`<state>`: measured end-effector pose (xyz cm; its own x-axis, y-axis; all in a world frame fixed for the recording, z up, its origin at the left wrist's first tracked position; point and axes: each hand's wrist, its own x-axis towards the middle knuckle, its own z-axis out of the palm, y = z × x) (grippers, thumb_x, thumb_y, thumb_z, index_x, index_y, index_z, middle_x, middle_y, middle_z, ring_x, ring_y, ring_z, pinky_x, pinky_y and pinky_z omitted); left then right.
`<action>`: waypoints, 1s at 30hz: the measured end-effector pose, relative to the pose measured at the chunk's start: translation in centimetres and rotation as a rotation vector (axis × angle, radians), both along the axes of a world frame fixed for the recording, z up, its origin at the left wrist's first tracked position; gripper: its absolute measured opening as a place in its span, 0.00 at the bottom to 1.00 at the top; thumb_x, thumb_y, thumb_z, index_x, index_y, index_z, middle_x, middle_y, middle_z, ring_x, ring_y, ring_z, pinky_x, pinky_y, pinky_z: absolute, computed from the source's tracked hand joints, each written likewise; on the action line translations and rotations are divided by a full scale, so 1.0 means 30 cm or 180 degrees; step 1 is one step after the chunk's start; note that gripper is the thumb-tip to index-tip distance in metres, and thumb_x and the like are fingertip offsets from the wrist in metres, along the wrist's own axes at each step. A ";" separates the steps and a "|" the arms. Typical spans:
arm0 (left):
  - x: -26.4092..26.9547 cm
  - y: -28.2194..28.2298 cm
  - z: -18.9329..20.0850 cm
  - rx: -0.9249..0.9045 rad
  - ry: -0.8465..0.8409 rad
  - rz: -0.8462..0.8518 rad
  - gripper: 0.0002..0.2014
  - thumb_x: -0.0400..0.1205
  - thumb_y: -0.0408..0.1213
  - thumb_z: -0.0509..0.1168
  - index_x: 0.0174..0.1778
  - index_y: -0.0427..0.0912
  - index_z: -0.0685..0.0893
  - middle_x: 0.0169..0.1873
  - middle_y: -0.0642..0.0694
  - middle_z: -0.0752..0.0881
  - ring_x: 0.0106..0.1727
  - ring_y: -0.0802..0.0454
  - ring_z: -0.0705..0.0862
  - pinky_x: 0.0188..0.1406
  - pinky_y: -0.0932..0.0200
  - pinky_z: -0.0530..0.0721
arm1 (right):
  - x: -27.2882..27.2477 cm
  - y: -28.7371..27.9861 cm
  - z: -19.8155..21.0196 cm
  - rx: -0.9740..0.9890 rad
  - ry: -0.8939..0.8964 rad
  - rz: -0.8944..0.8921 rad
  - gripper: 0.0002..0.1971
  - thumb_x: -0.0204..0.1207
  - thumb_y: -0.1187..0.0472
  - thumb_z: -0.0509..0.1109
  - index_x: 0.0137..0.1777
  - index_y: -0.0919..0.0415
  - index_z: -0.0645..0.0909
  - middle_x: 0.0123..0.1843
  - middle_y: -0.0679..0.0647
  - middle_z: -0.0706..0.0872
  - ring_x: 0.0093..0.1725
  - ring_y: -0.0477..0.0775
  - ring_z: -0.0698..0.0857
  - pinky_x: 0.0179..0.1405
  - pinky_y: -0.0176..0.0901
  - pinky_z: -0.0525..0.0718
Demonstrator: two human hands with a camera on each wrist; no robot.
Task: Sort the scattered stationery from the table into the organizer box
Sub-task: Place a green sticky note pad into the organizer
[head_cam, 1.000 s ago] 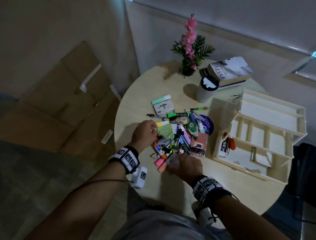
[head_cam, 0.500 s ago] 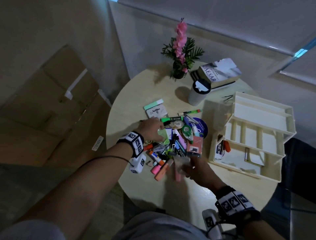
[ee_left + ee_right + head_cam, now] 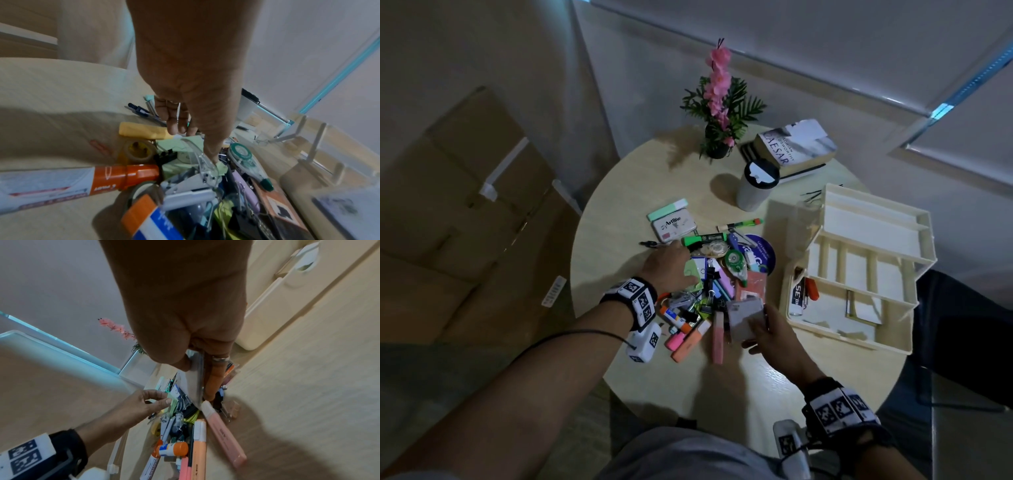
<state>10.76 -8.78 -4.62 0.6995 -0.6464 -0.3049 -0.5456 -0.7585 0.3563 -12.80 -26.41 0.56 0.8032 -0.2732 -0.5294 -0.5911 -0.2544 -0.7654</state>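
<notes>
A heap of stationery (image 3: pixel 709 291) lies mid-table: pens, binder clips, highlighters, a glue stick (image 3: pixel 671 315), a correction tape (image 3: pixel 734 262). The cream organizer box (image 3: pixel 842 337) stands open to its right, with a few items in its front compartments. My left hand (image 3: pixel 674 263) reaches into the heap's far left side; thumb and fingers pinch a green note pad (image 3: pixel 693 270) (image 3: pixel 172 404). My right hand (image 3: pixel 756 329) holds a flat clear packet (image 3: pixel 743 315) (image 3: pixel 191 382) between thumb and fingers, just above the heap's near right edge. A pink highlighter (image 3: pixel 224 431) lies below it.
An Artline tin (image 3: pixel 674 226) and a mint eraser lie beyond the heap. A lidded cup (image 3: pixel 755 188), stacked books (image 3: pixel 794 147) and a potted flower (image 3: pixel 719 113) stand at the back. Cardboard boxes (image 3: pixel 465 188) fill the floor left; a dark chair (image 3: pixel 962 325) is right.
My right hand has lifted the clear packet out of the heap and drawn it right. My left hand has pushed further in, onto the green pad.
</notes>
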 end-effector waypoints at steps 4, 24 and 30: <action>-0.006 -0.007 -0.006 -0.0089 0.0056 0.0100 0.25 0.76 0.55 0.79 0.60 0.40 0.85 0.58 0.42 0.82 0.56 0.42 0.84 0.53 0.45 0.87 | -0.015 -0.017 0.013 0.0079 0.0014 -0.0233 0.10 0.92 0.65 0.60 0.70 0.58 0.73 0.55 0.59 0.91 0.44 0.61 0.93 0.46 0.66 0.91; -0.226 -0.277 0.351 -0.1695 0.1859 0.0120 0.12 0.73 0.34 0.84 0.50 0.43 0.94 0.41 0.49 0.94 0.37 0.65 0.89 0.42 0.67 0.87 | 0.000 -0.097 0.081 0.0176 -0.0842 -0.0878 0.13 0.96 0.55 0.53 0.57 0.60 0.77 0.48 0.62 0.85 0.38 0.50 0.85 0.33 0.38 0.81; -0.375 -0.421 0.281 -0.1934 0.1332 0.0267 0.09 0.76 0.36 0.82 0.51 0.45 0.94 0.39 0.54 0.90 0.37 0.64 0.85 0.40 0.64 0.83 | -0.071 -0.166 0.095 0.0222 -0.0899 -0.0873 0.15 0.94 0.46 0.56 0.56 0.56 0.77 0.46 0.56 0.82 0.39 0.46 0.80 0.36 0.39 0.81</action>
